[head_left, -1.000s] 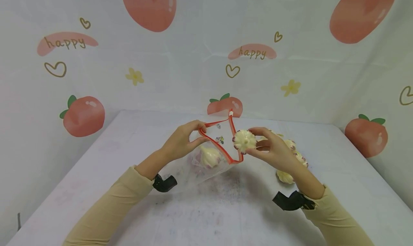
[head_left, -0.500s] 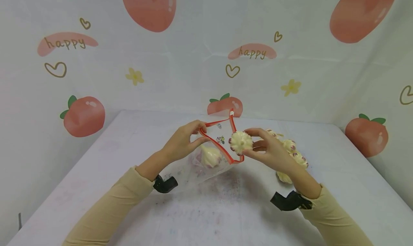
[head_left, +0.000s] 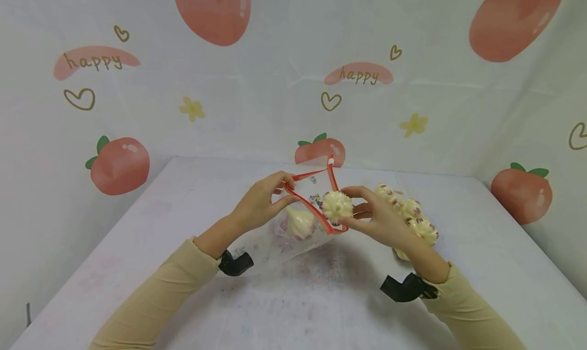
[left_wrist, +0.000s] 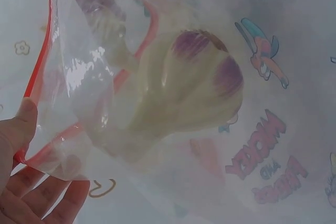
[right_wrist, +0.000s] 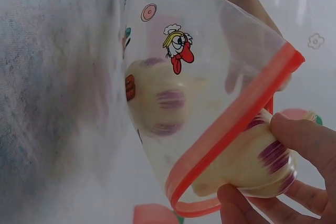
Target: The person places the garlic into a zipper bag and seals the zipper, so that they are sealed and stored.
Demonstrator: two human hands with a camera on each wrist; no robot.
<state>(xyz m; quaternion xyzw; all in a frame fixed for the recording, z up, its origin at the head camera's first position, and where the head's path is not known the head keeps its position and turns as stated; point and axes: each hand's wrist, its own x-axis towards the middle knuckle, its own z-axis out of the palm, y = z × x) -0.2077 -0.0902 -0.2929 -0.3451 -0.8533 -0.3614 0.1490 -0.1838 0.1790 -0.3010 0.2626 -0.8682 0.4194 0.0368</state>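
Observation:
My left hand (head_left: 263,199) pinches the red-edged rim of a clear zip bag (right_wrist: 210,145) printed with cartoon figures, whose mouth gapes toward the right. One garlic bulb (head_left: 300,223) lies inside the bag, seen through the plastic in all views. Between the fingertips of my right hand (head_left: 378,215) is a second garlic bulb (head_left: 337,206), its root end toward the head camera. In the right wrist view that held bulb (right_wrist: 262,163) sits at the bag's mouth, partly behind the red edge.
Several more garlic bulbs (head_left: 422,229) lie in a group on the white table (head_left: 293,309), right of my right hand and partly hidden by that forearm. Behind the table hangs a white printed backdrop (head_left: 257,85).
My right hand has moved a little to the left with its garlic bulb, bringing it into the bag's mouth. My left hand and the bag have hardly moved.

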